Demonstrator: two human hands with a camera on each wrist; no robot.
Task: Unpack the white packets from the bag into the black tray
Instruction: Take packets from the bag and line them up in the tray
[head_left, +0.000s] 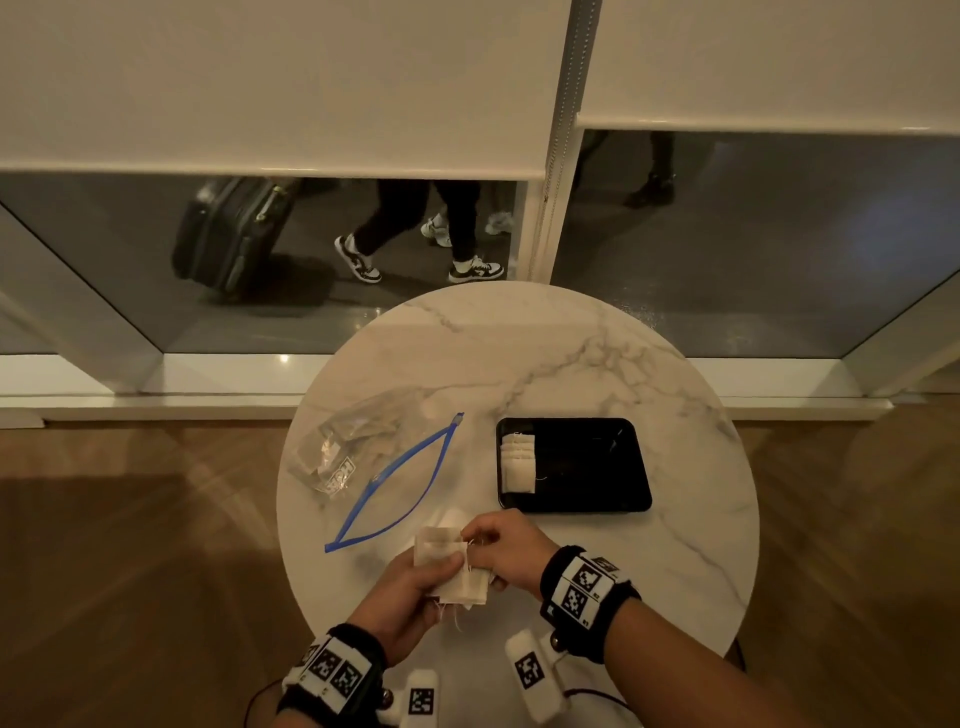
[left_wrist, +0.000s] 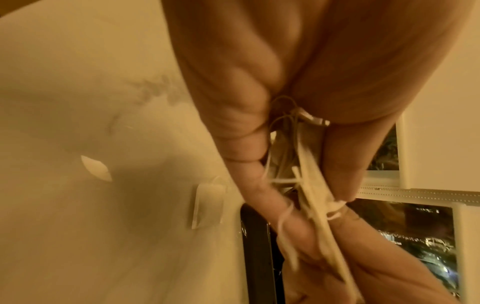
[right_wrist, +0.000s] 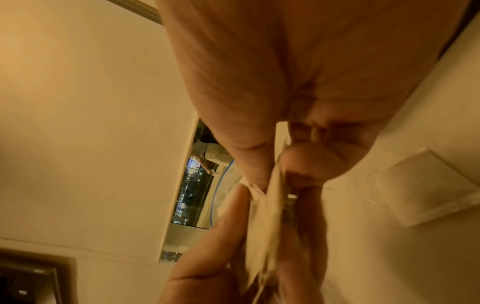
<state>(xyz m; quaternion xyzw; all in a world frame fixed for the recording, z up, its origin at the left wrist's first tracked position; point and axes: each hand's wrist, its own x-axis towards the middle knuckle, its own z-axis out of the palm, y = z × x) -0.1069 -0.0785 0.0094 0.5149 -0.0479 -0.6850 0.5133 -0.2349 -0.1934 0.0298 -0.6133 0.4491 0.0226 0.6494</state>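
Above the near part of the round marble table (head_left: 571, 353), my left hand (head_left: 415, 587) grips a small stack of white packets (head_left: 451, 564) with loose strings. My right hand (head_left: 501, 545) pinches the same stack from the right. The left wrist view shows the packets (left_wrist: 311, 191) edge-on between my fingers (left_wrist: 259, 179), and the right wrist view shows the packets (right_wrist: 272, 205) the same way. The clear bag (head_left: 374, 467) with a blue zip lies open on the table's left. The black tray (head_left: 597, 462) sits on the right, with several packets (head_left: 518, 462) stacked at its left end.
One more packet (left_wrist: 207, 205) lies on the table near the tray (left_wrist: 257, 257). Behind the table is a low window (head_left: 311, 260) under white blinds; a person's legs and a dark suitcase (head_left: 228, 234) show there. Wooden floor surrounds the table.
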